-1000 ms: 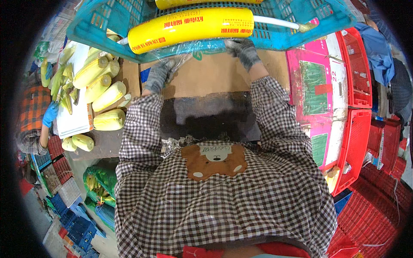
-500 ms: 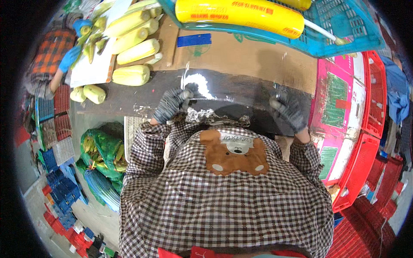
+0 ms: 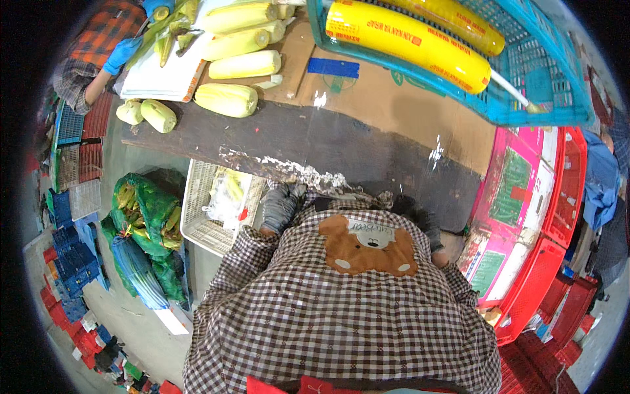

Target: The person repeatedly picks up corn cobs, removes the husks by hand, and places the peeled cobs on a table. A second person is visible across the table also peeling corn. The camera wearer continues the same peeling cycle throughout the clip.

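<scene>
My left hand [image 3: 282,207], in a grey knit glove, is at the near table edge against my checked apron [image 3: 341,308]. Its fingers are curled in; what they hold, if anything, cannot be made out. Farther right, my right hand [image 3: 422,220] is in shadow at the same edge, its fingers hidden by dark blur. Between and beyond the hands is the dark worktop [image 3: 367,148], with glints that may come from clear plastic film. Two yellow rolls of wrapping film, the nearer roll [image 3: 407,46] on a white rod, lie in a blue crate [image 3: 531,111] at the far right.
Peeled corn cobs [image 3: 226,100] lie at the far left by a white tray [image 3: 154,85]. Another person's blue-gloved hand [image 3: 123,55] works there. A white basket [image 3: 197,217] stands below left, near a green net sack [image 3: 141,210]. Pink cartons [image 3: 502,197] and red crates [image 3: 558,210] border the right.
Both hands have drawn back from the worktop to its near edge, against my apron. The bright sheen between them has gone. My view has shifted, uncovering more of the white basket.
</scene>
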The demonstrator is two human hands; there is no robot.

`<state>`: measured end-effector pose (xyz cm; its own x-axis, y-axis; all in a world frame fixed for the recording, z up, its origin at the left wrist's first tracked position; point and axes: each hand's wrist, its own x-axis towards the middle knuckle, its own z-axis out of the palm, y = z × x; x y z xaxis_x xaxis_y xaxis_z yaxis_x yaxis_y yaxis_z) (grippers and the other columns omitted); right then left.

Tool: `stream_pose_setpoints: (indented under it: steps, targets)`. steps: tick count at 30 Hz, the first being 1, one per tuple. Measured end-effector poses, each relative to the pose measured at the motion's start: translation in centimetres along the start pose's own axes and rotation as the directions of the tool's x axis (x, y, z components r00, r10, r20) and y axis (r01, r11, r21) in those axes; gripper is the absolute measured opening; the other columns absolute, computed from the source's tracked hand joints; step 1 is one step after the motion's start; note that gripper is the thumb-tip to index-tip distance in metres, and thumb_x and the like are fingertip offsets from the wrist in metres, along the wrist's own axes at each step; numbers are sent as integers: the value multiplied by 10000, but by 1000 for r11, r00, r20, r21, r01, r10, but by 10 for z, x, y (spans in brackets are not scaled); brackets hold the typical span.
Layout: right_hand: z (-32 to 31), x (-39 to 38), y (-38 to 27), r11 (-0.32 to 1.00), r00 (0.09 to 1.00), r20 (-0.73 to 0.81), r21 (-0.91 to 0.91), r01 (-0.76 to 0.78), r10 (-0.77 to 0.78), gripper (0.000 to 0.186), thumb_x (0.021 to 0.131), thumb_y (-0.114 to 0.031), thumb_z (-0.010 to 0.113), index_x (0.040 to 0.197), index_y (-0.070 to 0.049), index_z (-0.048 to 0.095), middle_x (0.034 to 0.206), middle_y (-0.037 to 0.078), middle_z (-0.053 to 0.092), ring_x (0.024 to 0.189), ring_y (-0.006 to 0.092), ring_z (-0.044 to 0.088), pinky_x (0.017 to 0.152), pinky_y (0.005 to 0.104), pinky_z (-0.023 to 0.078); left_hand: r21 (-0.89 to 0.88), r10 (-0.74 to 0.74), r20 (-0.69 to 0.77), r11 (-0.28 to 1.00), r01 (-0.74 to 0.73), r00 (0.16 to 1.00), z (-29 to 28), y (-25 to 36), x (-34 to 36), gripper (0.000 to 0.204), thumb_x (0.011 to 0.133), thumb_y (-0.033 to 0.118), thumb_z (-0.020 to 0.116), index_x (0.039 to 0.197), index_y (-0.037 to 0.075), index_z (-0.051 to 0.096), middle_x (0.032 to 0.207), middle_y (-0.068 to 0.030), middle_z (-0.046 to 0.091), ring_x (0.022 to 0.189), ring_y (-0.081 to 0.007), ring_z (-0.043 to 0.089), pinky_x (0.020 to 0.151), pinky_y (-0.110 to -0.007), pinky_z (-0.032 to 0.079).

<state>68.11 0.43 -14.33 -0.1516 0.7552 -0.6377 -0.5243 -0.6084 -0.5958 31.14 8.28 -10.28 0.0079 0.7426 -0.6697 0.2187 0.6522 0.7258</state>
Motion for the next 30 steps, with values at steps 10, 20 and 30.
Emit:
stream_pose_setpoints:
  steps: [10, 20, 30]
  targets:
    - [13, -36, -56, 54, 991, 115, -992, 112, 64, 369, 869, -279, 414, 1174, -75, 453, 1154, 138, 478, 1008, 272, 488, 840, 379, 402, -56, 4, 120, 998, 3, 993, -2, 25, -16, 221, 829, 151, 561, 961, -19, 609, 917, -67, 619, 826, -162, 553, 748, -284, 453]
    - [72, -16, -151, -303, 988, 35, -950, 79, 149, 324, 820, -363, 482, 888, -83, 630, 871, 180, 600, 818, 343, 567, 713, 408, 439, 805, 926, 134, 107, -584, 353, -80, 207, 83, 426, 675, 77, 606, 1090, 45, 514, 1080, -147, 529, 998, -320, 497, 851, -402, 404]
    - [85, 1, -170, -322, 924, 274, -929, 183, -266, 152, 757, -202, 586, 825, -69, 611, 763, 128, 591, 747, 307, 559, 698, 392, 431, 905, 505, 377, -381, -191, 777, -88, 277, 144, 447, 768, 104, 521, 1203, 200, 484, 1243, -47, 440, 1138, -265, 417, 970, -431, 295]
